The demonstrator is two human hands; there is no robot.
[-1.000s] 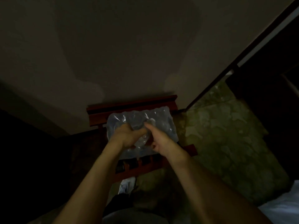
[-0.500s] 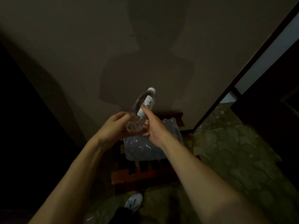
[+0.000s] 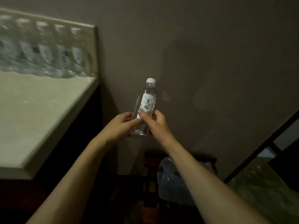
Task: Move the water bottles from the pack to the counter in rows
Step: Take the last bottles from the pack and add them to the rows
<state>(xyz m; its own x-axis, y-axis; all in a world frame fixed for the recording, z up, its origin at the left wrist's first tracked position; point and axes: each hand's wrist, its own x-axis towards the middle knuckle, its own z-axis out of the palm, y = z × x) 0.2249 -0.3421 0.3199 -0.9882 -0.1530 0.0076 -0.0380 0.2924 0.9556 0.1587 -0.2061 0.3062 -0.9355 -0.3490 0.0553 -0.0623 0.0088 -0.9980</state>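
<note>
bottle lifted clear of pack | counter now visible

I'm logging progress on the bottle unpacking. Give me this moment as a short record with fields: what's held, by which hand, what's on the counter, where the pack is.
held item: one clear water bottle, white cap up, slightly tilted, white label with dark characters
left hand: grips the bottle's lower part
right hand: grips the lower part, thumb across the label
counter: pale top at left; row of bottles at its back edge, blurred, count unclear
pack: plastic wrap on a dark wooden stand, below the right forearm
</note>
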